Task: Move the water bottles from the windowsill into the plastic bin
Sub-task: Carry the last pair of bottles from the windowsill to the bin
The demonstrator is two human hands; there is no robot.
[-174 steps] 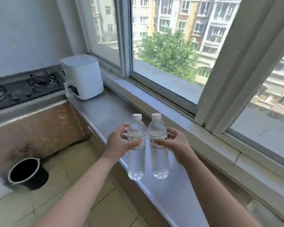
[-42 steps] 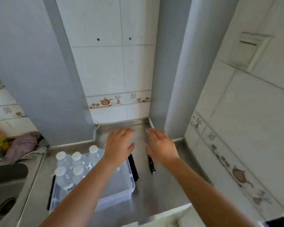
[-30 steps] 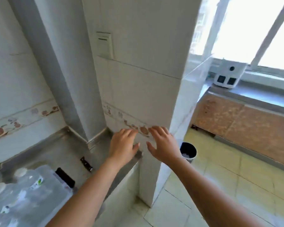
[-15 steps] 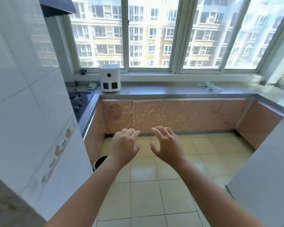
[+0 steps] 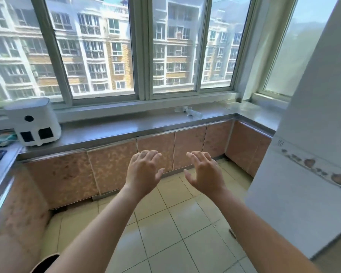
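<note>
Clear plastic water bottles (image 5: 188,111) lie on their sides on the grey windowsill (image 5: 126,125), right of its middle and far ahead of me. My left hand (image 5: 144,171) and my right hand (image 5: 205,172) are held out side by side over the tiled floor, palms down, fingers spread, both holding nothing. Both hands are well short of the sill. The plastic bin is out of view.
A white boxy appliance (image 5: 33,122) stands at the sill's left end. Brown cabinet doors (image 5: 156,150) run under the sill. A white tiled pillar (image 5: 311,154) rises close on my right. A dark bucket rim (image 5: 45,263) shows at the bottom left.
The view has swung from the bin and counter round to the window, then closer to the sill. Both hands stay empty and spread in front of me.
</note>
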